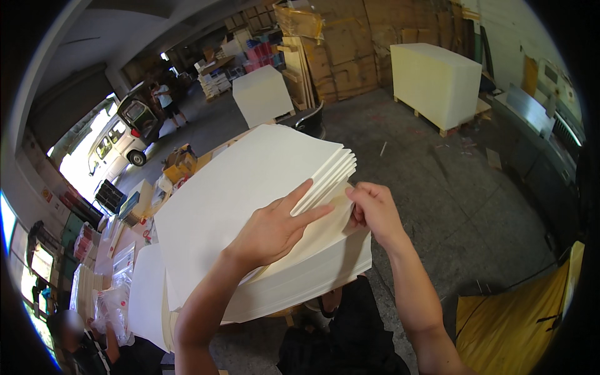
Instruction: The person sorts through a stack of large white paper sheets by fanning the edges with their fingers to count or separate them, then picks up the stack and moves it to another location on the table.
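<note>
- Your left hand (265,234), fingers (314,216) spread apart, rests on the fanned paper stack (219,194).
- Your right hand (378,215) curls at its right edge; whether it clamps a sheet, I cannot tell.
- The stack lies before you, beside the cluttered desk (107,253).

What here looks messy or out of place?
A flat brownish scrap lies loose on the floor near the right-hand pale block on its pallet, like stray litter. Also, the upper sheets of the paper stack splay unevenly at one corner, perhaps just from handling.
</note>
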Tool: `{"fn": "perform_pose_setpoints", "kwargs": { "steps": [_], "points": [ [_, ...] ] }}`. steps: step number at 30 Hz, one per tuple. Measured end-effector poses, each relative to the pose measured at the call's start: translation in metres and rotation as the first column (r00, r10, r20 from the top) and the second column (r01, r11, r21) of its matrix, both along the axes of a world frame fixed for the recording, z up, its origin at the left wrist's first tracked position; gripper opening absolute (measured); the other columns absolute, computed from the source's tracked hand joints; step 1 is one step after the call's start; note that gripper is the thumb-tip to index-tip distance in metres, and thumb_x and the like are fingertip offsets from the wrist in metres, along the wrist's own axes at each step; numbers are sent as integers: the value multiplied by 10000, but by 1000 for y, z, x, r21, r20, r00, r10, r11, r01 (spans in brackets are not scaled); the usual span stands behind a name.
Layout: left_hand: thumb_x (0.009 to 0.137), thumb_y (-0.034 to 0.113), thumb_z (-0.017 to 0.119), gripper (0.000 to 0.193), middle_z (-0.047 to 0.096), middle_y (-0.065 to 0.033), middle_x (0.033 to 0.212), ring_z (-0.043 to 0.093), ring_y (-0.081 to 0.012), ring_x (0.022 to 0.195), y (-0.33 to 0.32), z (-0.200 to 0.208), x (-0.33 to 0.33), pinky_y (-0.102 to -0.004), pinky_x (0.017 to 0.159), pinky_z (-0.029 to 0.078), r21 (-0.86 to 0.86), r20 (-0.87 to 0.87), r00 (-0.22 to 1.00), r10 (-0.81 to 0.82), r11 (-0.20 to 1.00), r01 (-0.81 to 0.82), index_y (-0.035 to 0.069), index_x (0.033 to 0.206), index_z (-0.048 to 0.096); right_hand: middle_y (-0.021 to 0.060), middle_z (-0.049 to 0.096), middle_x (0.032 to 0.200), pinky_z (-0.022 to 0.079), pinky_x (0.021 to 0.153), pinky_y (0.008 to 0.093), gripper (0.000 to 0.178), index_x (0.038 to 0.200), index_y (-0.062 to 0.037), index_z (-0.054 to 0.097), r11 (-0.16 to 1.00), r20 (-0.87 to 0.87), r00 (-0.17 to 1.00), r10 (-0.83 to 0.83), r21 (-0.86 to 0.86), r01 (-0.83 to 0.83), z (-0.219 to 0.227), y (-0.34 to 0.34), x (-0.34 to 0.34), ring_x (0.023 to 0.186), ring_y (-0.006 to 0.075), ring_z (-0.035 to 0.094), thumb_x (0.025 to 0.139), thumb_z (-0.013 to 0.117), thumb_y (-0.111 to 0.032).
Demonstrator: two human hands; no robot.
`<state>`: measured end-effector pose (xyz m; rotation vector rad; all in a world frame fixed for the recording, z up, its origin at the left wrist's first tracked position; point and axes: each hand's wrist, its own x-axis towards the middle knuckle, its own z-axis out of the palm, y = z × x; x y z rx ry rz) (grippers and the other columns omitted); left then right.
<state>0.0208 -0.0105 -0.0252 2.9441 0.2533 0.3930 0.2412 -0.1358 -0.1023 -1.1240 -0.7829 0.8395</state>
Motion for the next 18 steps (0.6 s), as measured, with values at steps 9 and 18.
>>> {"fn": "perform_pose_setpoints", "kwargs": {
  "steps": [9, 18],
  "points": [
    [863, 569, 823, 525, 516, -182, 1599, 592, -402, 1370, 0, -6, -4, -470, 1119, 514, -6, 24, 999, 31, 1000, -30, 336, 1327, 740, 47, 671, 678, 469, 540, 262, 386, 734, -107, 612, 995, -220, 970, 100, 43, -92, 4, -6, 5, 625, 159, 699, 1081, 643, -274],
    [910, 400, 829, 478, 572, -189, 1557, 621, -395, 1340, 4, 2, -3, -451, 1093, 531, -39, 19, 1000, -12, 999, 13, 302, 1371, 746, 18, 657, 669, 433, 544, 259, 403, 728, -107, 619, 996, -136, 989, 60, 66, -52, 3, -10, 4, 627, 122, 670, 1071, 659, -315]
  ]
}}
